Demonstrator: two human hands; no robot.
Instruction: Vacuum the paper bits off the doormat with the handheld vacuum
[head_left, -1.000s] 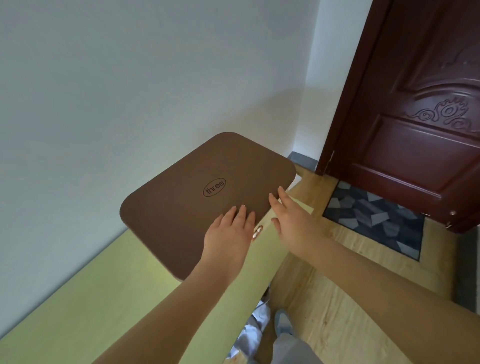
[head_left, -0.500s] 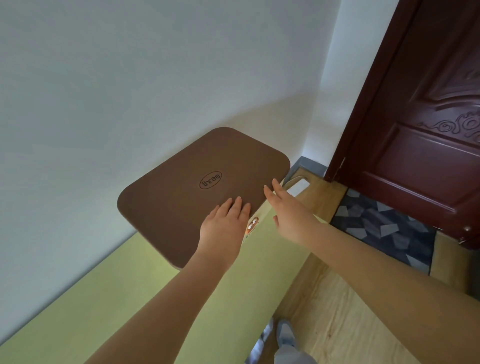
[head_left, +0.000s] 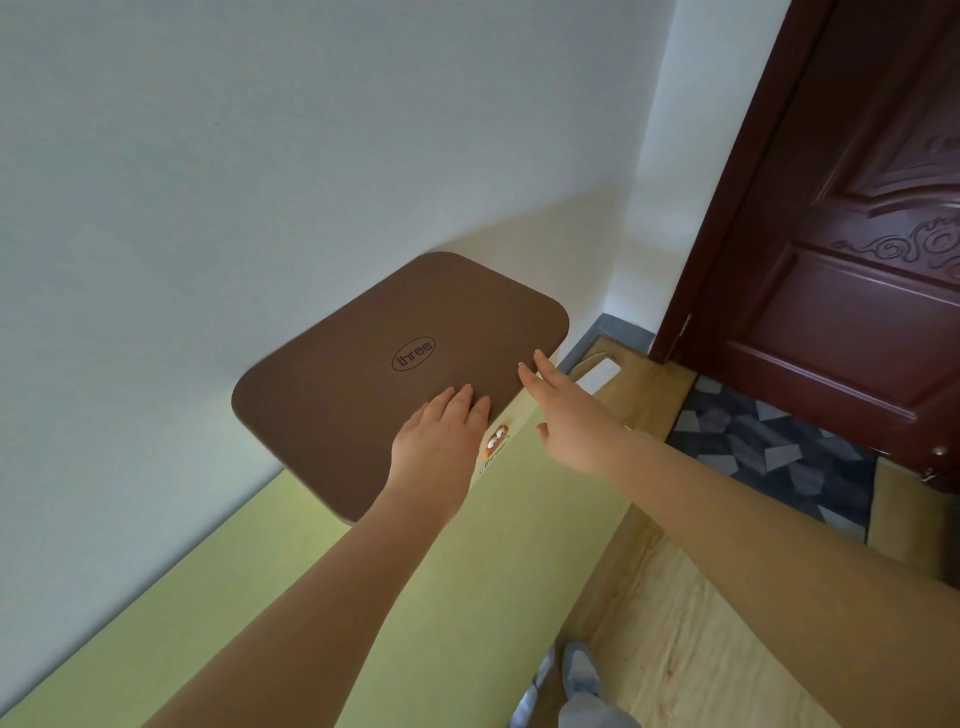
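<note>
A brown flat lid (head_left: 363, 374) marked "three" tops a pale green-yellow container (head_left: 519, 519) against the white wall. My left hand (head_left: 441, 447) lies flat on the lid's near edge with straight fingers. My right hand (head_left: 566, 410) reaches to the lid's right corner, fingers straight, fingertips at its edge. The doormat (head_left: 769, 457), dark blue with grey geometric patches, lies on the wooden floor in front of the door. No handheld vacuum shows, and I cannot make out paper bits on the mat.
A dark red carved door (head_left: 857, 260) stands shut at the right. A white flat object (head_left: 597, 376) lies on the floor behind the container. My shoe (head_left: 579, 675) shows at the bottom on the wooden floor (head_left: 701, 649).
The view has shifted slightly left and up. Both hands stay at the lid, the right fingertips a little further along its right corner.
</note>
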